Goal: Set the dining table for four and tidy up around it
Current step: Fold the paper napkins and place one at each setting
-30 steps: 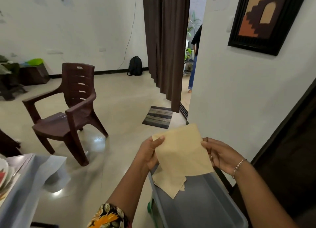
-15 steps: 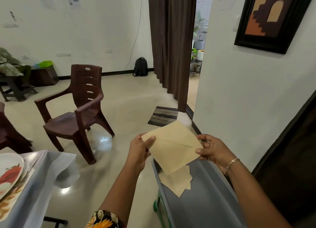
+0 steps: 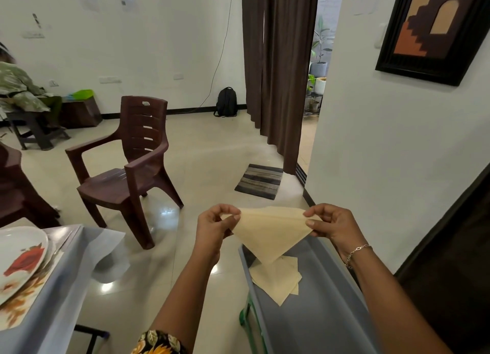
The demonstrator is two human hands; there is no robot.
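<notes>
Both hands pinch the folded beige napkin (image 3: 270, 234) at its upper corners: the left hand (image 3: 214, 229) takes the left corner, the right hand (image 3: 331, 226) the right, each grip closed on it. It hangs over spare napkins (image 3: 275, 279) in the near grey bin (image 3: 318, 316). It looks light, limp and easily creased, so gentle corner holds probably suit it.

Hands: we count two, left hand (image 3: 213, 227) and right hand (image 3: 335, 227).
Napkins: we count one folded napkin (image 3: 270, 234) held up, plus a pile of napkins (image 3: 275, 279) we cannot number.
Chairs: one whole brown chair (image 3: 127, 168), part of a second chair (image 3: 16, 194).
Plates: at least one plate (image 3: 18, 258).
Backpacks: one backpack (image 3: 226, 101).
Mats: one doormat (image 3: 261, 181).
Pictures: one framed picture (image 3: 434, 27).
</notes>
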